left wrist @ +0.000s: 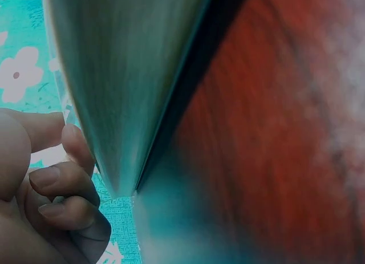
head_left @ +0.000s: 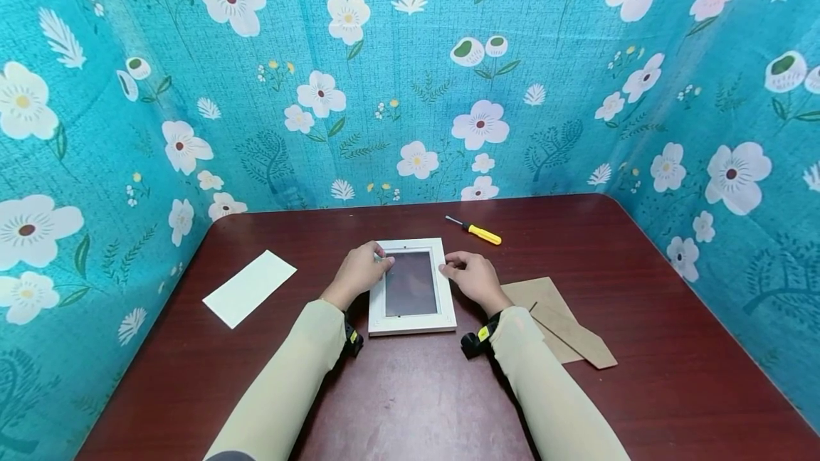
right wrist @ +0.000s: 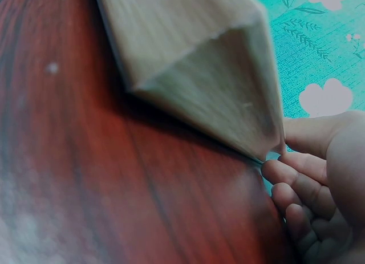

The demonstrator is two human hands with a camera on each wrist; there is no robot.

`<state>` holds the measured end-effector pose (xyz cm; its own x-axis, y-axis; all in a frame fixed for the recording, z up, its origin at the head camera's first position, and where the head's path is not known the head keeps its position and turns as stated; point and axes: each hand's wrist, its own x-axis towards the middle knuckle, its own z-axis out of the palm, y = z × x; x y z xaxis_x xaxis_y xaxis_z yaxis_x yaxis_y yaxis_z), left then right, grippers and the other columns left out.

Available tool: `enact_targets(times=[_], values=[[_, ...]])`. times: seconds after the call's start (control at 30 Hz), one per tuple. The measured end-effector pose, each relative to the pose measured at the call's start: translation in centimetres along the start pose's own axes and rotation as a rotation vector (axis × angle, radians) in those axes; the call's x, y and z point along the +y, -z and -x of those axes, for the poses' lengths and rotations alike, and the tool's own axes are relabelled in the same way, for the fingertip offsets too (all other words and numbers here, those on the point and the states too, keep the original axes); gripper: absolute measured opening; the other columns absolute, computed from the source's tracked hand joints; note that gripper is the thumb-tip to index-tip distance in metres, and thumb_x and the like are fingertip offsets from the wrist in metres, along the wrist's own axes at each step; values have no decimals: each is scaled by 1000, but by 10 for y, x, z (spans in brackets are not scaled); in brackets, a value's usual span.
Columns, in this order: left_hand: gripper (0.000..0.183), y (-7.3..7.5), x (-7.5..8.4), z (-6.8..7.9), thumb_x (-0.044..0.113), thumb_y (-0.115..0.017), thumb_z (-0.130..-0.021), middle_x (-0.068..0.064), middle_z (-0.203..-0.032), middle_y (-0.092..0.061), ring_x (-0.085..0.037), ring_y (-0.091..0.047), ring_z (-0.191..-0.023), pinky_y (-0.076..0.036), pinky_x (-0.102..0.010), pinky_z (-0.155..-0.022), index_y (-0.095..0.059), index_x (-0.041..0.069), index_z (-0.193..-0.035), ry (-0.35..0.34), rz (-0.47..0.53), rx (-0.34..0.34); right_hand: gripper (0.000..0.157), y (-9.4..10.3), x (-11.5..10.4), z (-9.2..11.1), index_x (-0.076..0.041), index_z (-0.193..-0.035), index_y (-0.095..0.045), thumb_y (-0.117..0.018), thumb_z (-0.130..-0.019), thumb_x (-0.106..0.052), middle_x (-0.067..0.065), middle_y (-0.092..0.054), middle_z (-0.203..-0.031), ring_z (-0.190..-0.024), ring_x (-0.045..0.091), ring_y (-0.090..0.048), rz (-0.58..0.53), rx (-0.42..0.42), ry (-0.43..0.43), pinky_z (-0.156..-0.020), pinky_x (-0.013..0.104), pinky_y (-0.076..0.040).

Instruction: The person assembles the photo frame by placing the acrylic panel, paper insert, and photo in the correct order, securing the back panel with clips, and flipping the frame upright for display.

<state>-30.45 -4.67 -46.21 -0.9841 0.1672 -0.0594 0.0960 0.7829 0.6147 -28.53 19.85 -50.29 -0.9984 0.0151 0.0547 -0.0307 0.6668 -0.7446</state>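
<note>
A white picture frame lies on the table in the head view, with a dark panel inside its opening. My left hand grips the frame's upper left side, the thumb lying over the inner edge. At the upper right side my right hand holds the border, thumb on top and fingers along the outside. Both wrist views show the frame's side wall close up and blurred. In the right wrist view, thumb and fingers meet at the frame's far corner.
A yellow-handled screwdriver lies behind the frame to the right. Right of the frame is a brown backing board with a stand leg, partly behind my right arm. A white rectangular sheet lies at left. Floral cloth surrounds the dark red table.
</note>
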Motion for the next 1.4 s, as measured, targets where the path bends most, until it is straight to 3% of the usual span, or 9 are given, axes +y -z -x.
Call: enact_targets(times=[0.67,1.13,1.4], values=[[40,0,2,-4,37,-66,-94,1,-65,-62,-14,-59,-61,-48,-34,-63,-61,4,-116,10,-106,-9,33,0,1,-3,-15,-116,-70,-68,-91,-37,0,-68,-100,-89,18,-60,6,5,15,-76,38,-48],[39,0,5,-5,38,-71,-89,-3,-82,-64,-15,-57,-66,-47,-32,-58,-68,6,-110,-15,-221,28,33,0,2,0,-14,-117,-70,-68,-91,-35,0,-68,-100,-89,18,-61,0,4,30,-76,39,-48],[35,-1,7,-5,35,-74,-88,-3,-69,-61,-16,-54,-61,-43,-32,-53,-72,5,-104,-39,-247,60,34,0,1,0,-13,-117,-69,-68,-91,-35,0,-68,-100,-90,19,-60,6,1,29,-77,39,-47]])
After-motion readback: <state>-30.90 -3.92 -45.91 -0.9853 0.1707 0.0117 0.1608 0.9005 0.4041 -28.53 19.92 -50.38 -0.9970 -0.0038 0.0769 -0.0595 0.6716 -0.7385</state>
